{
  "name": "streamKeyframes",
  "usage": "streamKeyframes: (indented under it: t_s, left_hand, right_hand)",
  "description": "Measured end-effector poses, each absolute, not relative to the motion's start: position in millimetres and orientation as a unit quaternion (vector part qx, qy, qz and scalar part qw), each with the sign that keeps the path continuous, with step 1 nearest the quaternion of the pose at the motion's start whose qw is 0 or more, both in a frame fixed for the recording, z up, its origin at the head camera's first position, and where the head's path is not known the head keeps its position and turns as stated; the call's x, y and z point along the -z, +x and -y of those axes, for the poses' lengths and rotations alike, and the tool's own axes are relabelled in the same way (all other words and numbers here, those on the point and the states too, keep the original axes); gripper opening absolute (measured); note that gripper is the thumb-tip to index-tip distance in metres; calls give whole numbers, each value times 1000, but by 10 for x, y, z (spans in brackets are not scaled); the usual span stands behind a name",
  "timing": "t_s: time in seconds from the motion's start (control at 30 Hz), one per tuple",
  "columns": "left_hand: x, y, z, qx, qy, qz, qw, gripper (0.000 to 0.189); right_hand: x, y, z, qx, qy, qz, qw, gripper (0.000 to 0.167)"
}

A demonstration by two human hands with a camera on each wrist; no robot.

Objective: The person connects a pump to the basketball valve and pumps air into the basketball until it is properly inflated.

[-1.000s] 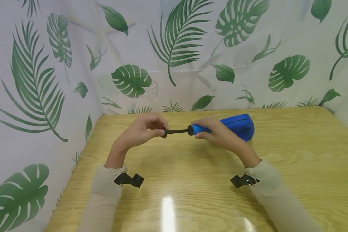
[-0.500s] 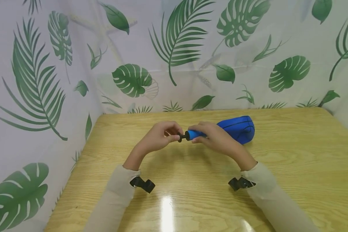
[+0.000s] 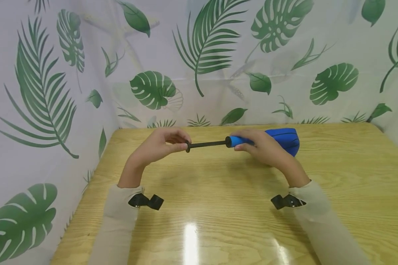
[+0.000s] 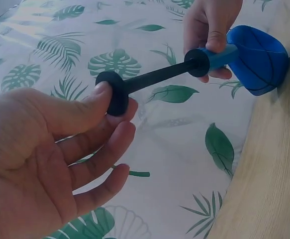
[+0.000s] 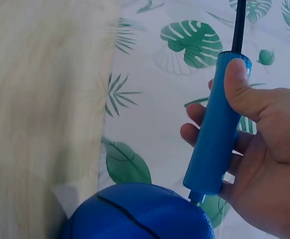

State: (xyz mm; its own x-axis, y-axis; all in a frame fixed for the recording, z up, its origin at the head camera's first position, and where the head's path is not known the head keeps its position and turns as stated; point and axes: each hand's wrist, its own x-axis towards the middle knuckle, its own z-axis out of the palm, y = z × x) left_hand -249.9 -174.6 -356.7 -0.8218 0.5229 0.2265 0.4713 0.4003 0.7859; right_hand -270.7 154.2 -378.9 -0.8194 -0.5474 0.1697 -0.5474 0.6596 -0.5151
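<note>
My left hand [image 3: 152,148] pinches the black round handle [image 4: 116,93] of a small hand pump between thumb and fingers. The pump's black rod [image 3: 207,144] is drawn far out of its blue barrel [image 5: 212,129]. Around that barrel curl the fingers and thumb of my right hand [image 3: 266,149]. At the barrel's far end a thin metal needle meets a blue ball [image 3: 286,140] with black lines. The ball looks slack and flattened, not round. Part of it is hidden behind my right hand in the head view.
A wood-grain table [image 3: 192,202] lies under both hands. White cloth [image 3: 219,99] with green leaf prints stands along its back and left sides. Black wrist mounts [image 3: 149,201] sit at both beige sleeve cuffs.
My left hand moved right, pushing the rod nearly fully in, then came back left, drawing it out again. My right hand, pump barrel and ball shifted slightly right and away from me.
</note>
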Motion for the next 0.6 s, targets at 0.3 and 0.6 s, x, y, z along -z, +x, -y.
streamKeyframes:
  t_s: [0.3,0.6]
  left_hand:
    - [3674,-2515,1630,-459,304,-835,2,9]
    - [3887,-2518,1297,-470,284,-836,-4,9]
  right_hand:
    - [3848,-2697,-1462,294,-312,-903,-28,43]
    - [3946,-2643,-1276,289,-340,-894,-41,41]
